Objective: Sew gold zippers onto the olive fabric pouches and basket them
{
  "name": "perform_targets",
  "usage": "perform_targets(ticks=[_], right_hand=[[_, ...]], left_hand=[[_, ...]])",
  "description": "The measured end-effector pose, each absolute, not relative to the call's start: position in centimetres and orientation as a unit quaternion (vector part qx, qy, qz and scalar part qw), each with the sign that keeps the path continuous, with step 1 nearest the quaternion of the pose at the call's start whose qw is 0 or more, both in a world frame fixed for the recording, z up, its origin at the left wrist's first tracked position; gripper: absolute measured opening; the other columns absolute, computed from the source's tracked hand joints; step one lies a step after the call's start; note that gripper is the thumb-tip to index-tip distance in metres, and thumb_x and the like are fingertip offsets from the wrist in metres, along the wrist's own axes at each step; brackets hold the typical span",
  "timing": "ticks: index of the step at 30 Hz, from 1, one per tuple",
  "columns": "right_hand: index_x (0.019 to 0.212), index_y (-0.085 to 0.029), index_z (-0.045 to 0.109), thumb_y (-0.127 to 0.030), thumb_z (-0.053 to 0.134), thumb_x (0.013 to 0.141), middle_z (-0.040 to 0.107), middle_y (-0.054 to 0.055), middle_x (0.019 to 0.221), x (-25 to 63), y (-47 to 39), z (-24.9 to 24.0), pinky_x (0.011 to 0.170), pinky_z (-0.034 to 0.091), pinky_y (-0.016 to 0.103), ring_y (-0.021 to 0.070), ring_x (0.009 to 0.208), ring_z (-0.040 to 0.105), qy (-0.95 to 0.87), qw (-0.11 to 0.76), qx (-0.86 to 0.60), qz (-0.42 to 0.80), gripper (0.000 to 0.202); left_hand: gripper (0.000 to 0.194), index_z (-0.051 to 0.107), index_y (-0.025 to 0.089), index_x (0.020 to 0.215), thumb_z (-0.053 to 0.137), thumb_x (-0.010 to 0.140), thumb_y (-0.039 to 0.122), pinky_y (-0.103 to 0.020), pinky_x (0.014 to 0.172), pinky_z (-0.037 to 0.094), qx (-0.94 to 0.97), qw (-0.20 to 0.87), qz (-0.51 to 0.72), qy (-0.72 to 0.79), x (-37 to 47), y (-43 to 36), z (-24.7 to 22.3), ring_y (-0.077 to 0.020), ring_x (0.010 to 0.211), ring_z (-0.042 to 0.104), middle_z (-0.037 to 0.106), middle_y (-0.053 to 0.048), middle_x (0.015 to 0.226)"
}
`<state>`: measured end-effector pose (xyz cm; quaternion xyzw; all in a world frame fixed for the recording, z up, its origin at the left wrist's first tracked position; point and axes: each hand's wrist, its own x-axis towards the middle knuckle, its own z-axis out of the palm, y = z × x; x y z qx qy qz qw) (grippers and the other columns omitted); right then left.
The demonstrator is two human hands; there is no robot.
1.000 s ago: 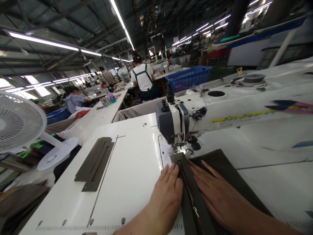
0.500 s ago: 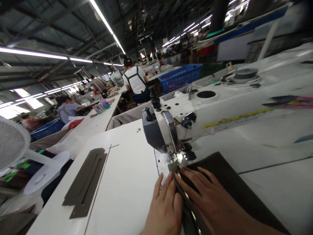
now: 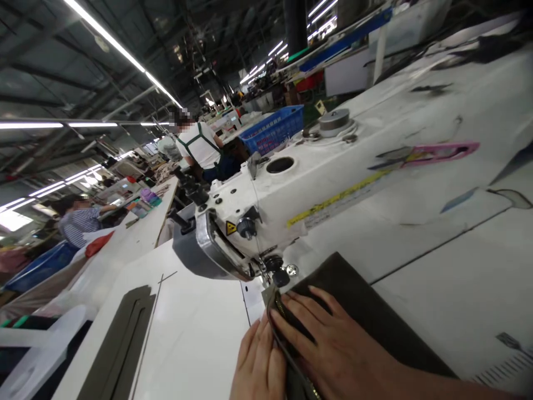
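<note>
The dark zippered strip lay partly folded on the worktop, its far end near the stitching end of the sewing machine. The left hand lay along its left edge and the right hand across its top; whether either grip pinched the cloth could not be told. Good handling seemed to call for an even fold, fingertips clear of the machine, and the dark panel smooth.

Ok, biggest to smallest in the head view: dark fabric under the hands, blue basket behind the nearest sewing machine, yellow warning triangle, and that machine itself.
1. Sewing machine
2. Dark fabric, partly covered
3. Blue basket; farther off, so its real size is unsure
4. Yellow warning triangle
</note>
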<state>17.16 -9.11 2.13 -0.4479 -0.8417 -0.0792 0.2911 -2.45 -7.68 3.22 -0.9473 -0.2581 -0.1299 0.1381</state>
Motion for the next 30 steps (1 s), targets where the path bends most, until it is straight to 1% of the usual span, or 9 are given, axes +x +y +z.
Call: perform_targets(ticks=[4, 6, 8, 11, 15, 19, 23, 27, 30], right_hand=[[0.124, -0.007, 0.05, -0.024, 0.038, 0.087, 0.056, 0.011, 0.124, 17.6, -9.4, 1.8, 0.096, 0.039, 0.037, 0.0213, 0.115, 0.049, -0.846, 0.294, -0.431, -0.114, 0.043], [0.126, -0.005, 0.048, -0.015, 0.038, 0.081, 0.053, 0.013, 0.127, 18.0, -9.6, 1.7, 0.097, 0.041, 0.036, 0.0213, 0.119, 0.047, -0.855, 0.275, -0.421, -0.13, 0.047], [0.129, -0.003, 0.044, -0.011, 0.039, 0.077, 0.051, 0.015, 0.128, 18.2, -9.7, 1.7, 0.095, 0.044, 0.038, 0.0228, 0.121, 0.045, -0.863, 0.259, -0.409, -0.146, 0.053], [0.133, -0.001, 0.038, -0.011, 0.039, 0.074, 0.05, 0.019, 0.128, 18.4, -9.8, 1.7, 0.091, 0.047, 0.04, 0.026, 0.12, 0.045, -0.87, 0.255, -0.386, -0.169, 0.059], [0.135, 0.003, 0.032, -0.012, 0.038, 0.075, 0.054, 0.02, 0.123, 18.4, -9.8, 1.6, 0.084, 0.051, 0.039, 0.0263, 0.114, 0.051, -0.872, 0.261, -0.355, -0.212, 0.062], [0.138, 0.0, 0.027, -0.012, 0.037, 0.076, 0.054, 0.017, 0.124, 18.7, -8.9, 0.6, 0.082, 0.052, 0.036, 0.0245, 0.113, 0.053, -0.87, 0.264, -0.343, -0.237, 0.064], [0.141, -0.002, 0.019, -0.012, 0.036, 0.078, 0.052, 0.016, 0.127, 19.2, -7.0, -0.4, 0.083, 0.052, 0.037, 0.0238, 0.111, 0.054, -0.871, 0.274, -0.342, -0.221, 0.066], [0.143, -0.005, 0.015, -0.011, 0.036, 0.081, 0.051, 0.014, 0.128, 19.6, -5.5, -0.1, 0.09, 0.049, 0.035, 0.0215, 0.112, 0.053, -0.876, 0.307, -0.331, -0.17, 0.065], [0.143, -0.005, 0.015, -0.01, 0.038, 0.081, 0.053, 0.013, 0.127, 19.7, -5.3, 0.5, 0.092, 0.047, 0.034, 0.0212, 0.113, 0.053, -0.885, 0.294, -0.327, -0.151, 0.066]], left_hand=[[0.023, 0.058, 0.013, 0.095, 0.035, 0.093, 0.012, -0.035, 0.096, 0.047, -0.945, 0.118, -0.117, -0.281, -1.7, -8.0, 4.0, -0.0238, 0.12, 0.047, 0.054, -0.014, 0.124], [0.026, 0.057, 0.011, 0.098, 0.032, 0.093, 0.011, -0.036, 0.093, 0.048, -0.943, 0.114, -0.116, -0.289, -1.3, -8.1, 4.3, -0.0239, 0.119, 0.048, 0.056, -0.015, 0.122], [0.03, 0.055, 0.008, 0.106, 0.027, 0.094, 0.01, -0.036, 0.089, 0.051, -0.939, 0.114, -0.128, -0.299, -0.8, -8.3, 4.5, -0.0234, 0.115, 0.052, 0.059, -0.015, 0.118], [0.036, 0.056, 0.009, 0.108, 0.022, 0.097, 0.014, -0.035, 0.083, 0.054, -0.923, 0.115, -0.173, -0.324, -0.4, -8.7, 4.2, -0.0218, 0.11, 0.056, 0.062, -0.013, 0.113], [0.036, 0.061, 0.013, 0.097, 0.024, 0.098, 0.018, -0.036, 0.079, 0.054, -0.894, 0.142, -0.254, -0.341, 0.0, -9.0, 3.2, -0.0223, 0.104, 0.059, 0.064, -0.01, 0.109], [0.034, 0.061, 0.012, 0.087, 0.029, 0.097, 0.015, -0.033, 0.071, 0.053, -0.867, 0.169, -0.317, -0.345, 0.6, -8.4, 2.6, -0.0224, 0.094, 0.062, 0.065, -0.01, 0.1], [0.033, 0.06, 0.009, 0.084, 0.029, 0.095, 0.01, -0.032, 0.071, 0.053, -0.861, 0.152, -0.326, -0.36, 1.3, -6.8, 2.7, -0.0197, 0.084, 0.062, 0.062, -0.013, 0.095], [0.031, 0.059, 0.008, 0.089, 0.029, 0.094, 0.007, -0.034, 0.078, 0.052, -0.872, 0.131, -0.3, -0.363, 1.6, -5.4, 2.5, -0.0201, 0.093, 0.06, 0.06, -0.014, 0.095], [0.031, 0.059, 0.009, 0.09, 0.028, 0.094, 0.008, -0.034, 0.08, 0.051, -0.875, 0.129, -0.295, -0.361, 1.6, -5.1, 2.2, -0.021, 0.098, 0.058, 0.061, -0.013, 0.095]])
